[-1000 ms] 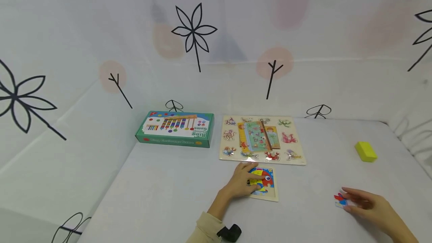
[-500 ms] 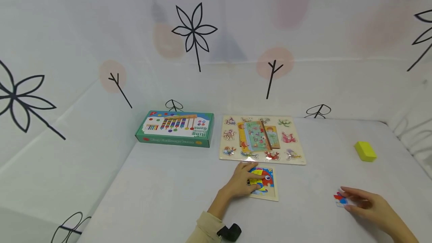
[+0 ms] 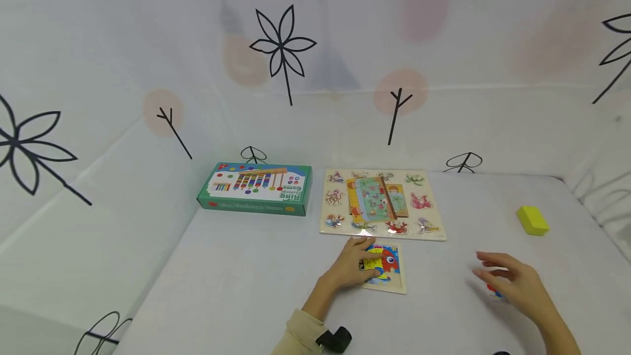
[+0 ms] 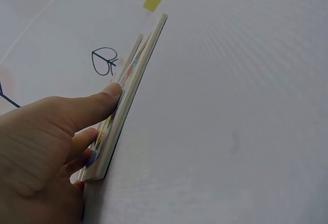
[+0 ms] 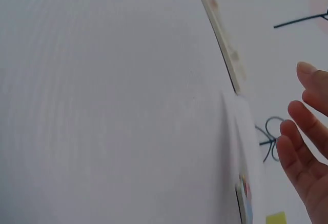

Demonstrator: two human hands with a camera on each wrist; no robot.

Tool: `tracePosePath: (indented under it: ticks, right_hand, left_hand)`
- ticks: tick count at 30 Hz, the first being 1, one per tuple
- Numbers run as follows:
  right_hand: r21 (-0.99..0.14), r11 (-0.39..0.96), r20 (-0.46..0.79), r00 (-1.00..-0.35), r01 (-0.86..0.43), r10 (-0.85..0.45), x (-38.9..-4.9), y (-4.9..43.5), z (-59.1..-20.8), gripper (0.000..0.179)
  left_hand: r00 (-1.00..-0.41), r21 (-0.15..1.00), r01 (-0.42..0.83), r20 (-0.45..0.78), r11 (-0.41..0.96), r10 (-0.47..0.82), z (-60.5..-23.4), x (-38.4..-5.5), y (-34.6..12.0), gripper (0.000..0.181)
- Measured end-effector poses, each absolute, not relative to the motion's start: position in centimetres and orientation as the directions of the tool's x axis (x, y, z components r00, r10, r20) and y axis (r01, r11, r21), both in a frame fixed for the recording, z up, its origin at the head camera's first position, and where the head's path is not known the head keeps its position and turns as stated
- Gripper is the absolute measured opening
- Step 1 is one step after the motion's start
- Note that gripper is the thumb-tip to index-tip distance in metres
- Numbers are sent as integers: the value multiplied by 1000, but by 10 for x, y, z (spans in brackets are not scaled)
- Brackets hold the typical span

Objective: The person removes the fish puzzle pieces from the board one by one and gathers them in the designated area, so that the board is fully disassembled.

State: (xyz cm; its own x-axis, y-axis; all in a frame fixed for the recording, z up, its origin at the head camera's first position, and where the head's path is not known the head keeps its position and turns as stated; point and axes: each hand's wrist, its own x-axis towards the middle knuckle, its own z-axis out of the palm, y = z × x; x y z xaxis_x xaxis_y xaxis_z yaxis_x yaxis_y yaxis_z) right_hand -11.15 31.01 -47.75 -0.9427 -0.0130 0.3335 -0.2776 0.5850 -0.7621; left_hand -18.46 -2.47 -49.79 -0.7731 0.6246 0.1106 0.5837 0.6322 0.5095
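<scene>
My left hand point(image 3: 349, 263) rests on a small wooden jigsaw puzzle point(image 3: 391, 288) with a colourful fish-like picture. In the left wrist view, its thumb point(image 4: 95, 108) lies on the picture face and the other fingers reach over the near end of the puzzle. A bare patch shows at the picture's lower right. My right hand point(image 3: 515, 284) hovers over the table to the right, holding nothing, its fingers loosely bent. Partly hidden below it lies a red and blue puzzle piece point(image 3: 493, 291), which appears in the right wrist view as a thin piece point(image 5: 243, 198) on the table.
Behind the small puzzle lies a larger animal puzzle board point(image 3: 420, 218) with a picture point(image 3: 377, 199) in its middle. A green game box point(image 3: 256, 188) stands at the back left. A yellow block point(image 3: 533, 220) sits at the right.
My right hand has let go of the puzzle piece and moved up and left over it. The piece stays on the table. My left hand keeps its place on the puzzle.
</scene>
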Motion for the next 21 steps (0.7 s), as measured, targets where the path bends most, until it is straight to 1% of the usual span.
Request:
tracePosePath:
  ticks: [6,12,18,21]
  right_hand:
    - [-735,579,371,-924,-354,-94,-128,266,-474,32]
    - [-742,540,341,-918,-396,-205,-141,228,-479,33]
    - [-707,529,362,-883,-469,-299,-146,205,-485,32]
    - [-698,541,347,-883,-468,-316,-147,198,-489,34]
  left_hand:
    - [-778,521,579,120,627,617,-500,-186,-24,42]
    - [-779,526,577,124,625,615,-500,-186,-25,42]
    - [-776,519,585,136,623,616,-500,-186,-25,43]
    - [-780,521,580,135,626,611,-500,-185,-25,44]
